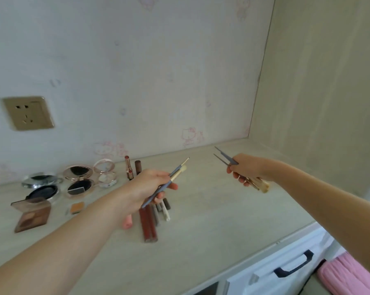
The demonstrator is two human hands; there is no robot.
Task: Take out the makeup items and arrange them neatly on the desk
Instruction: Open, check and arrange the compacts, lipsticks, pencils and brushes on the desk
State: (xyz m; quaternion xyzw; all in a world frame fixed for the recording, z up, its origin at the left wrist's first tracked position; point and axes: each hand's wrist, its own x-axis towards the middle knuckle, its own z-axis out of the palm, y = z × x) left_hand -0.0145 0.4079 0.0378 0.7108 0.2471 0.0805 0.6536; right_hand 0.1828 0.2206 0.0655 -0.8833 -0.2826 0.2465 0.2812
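pale desk [211, 220], wallpapered wall [147, 71], socket [28, 112]

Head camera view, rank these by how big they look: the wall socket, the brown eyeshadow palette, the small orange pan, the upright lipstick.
1. Wall socket
2. Brown eyeshadow palette, a little smaller; it sits nearer the camera, so true size is unsure.
3. Upright lipstick and small orange pan look alike, unranked.

Bare forearms [77, 237], seemingly sleeveless.
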